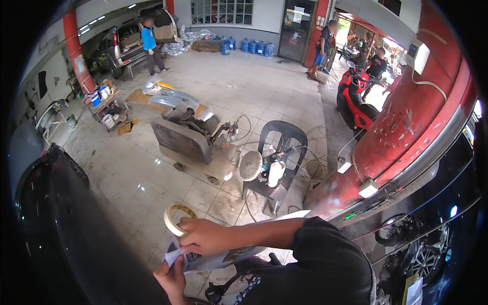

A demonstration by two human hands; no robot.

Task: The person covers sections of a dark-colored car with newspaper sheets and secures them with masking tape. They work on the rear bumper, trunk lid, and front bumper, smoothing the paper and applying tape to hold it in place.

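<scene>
My right hand [206,237] reaches across from the right, fingers curled round a roll of masking tape [169,223]. The cream-coloured ring points away from me, and its open centre shows. Just below it, my left hand [174,278] pinches the corner of a sheet of paper [216,261] between thumb and fingers. That sheet looks like printed newspaper and stretches to the right beneath my right forearm, which hides part of it. My right fingertips also touch the paper close to the left hand.
Ahead stand an air compressor [223,161] and a black plastic chair [281,190] carrying a polisher with a round pad [250,165] and a white bottle [276,174]. A dark car [48,213] is at left, a red pillar [401,122] at right. Hoses lie on the tiles. Several people stand farther off.
</scene>
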